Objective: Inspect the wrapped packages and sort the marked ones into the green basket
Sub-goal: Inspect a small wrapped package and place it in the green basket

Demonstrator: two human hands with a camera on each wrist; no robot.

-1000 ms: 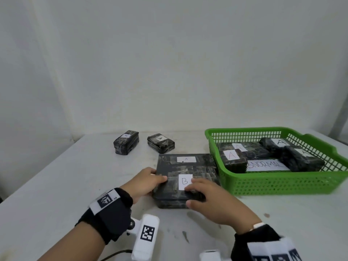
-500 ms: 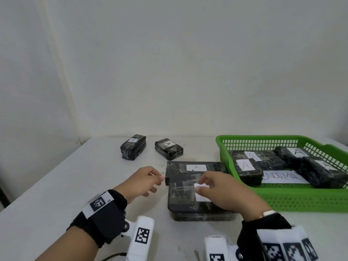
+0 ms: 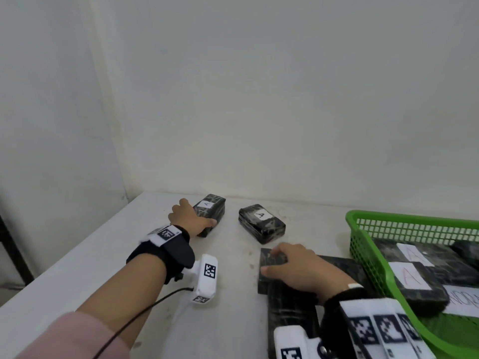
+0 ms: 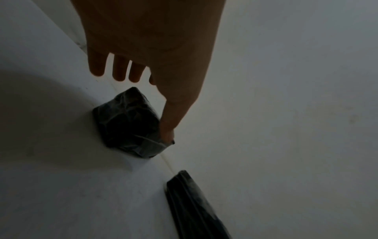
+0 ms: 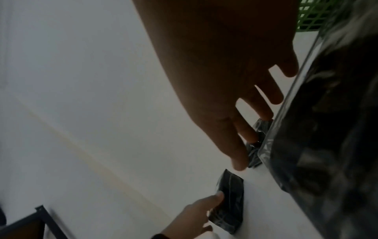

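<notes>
Left hand: the left hand [image 3: 190, 219] has left the flat packages and reached to the far-left package [image 3: 210, 213] near the wall; a second ago it sat at the edge of the big pack.
Left grip: wide and only closing; the thumb [image 4: 167, 127] touches the package's near corner while the fingers [image 4: 119, 69] hang straight above it, so it is not yet held.
Right hand: the right hand [image 3: 298, 265] still lies on the flat pack [image 3: 274, 257], as it did half a second ago.
Right grip: fingers fairly straight, pressing or resting on the top; no curl round the pack is visible.
Far-left package: on the table [image 3: 103, 268], label "A" up, close to the back wall.
Second small package: the other small package [image 3: 261, 223] sits apart to its right, also labelled "A", untouched.
Basket: the basket [image 3: 368, 244] stands at the right, already holding several "A" packages and a slip of paper that is partly cut off.
Meaning: the "B" pack appears to have been left on the table, and the sorting seems to have turned to the remaining small "A" packages.
Next need: the left fingers must close over the package before it can travel across to the basket.
</notes>
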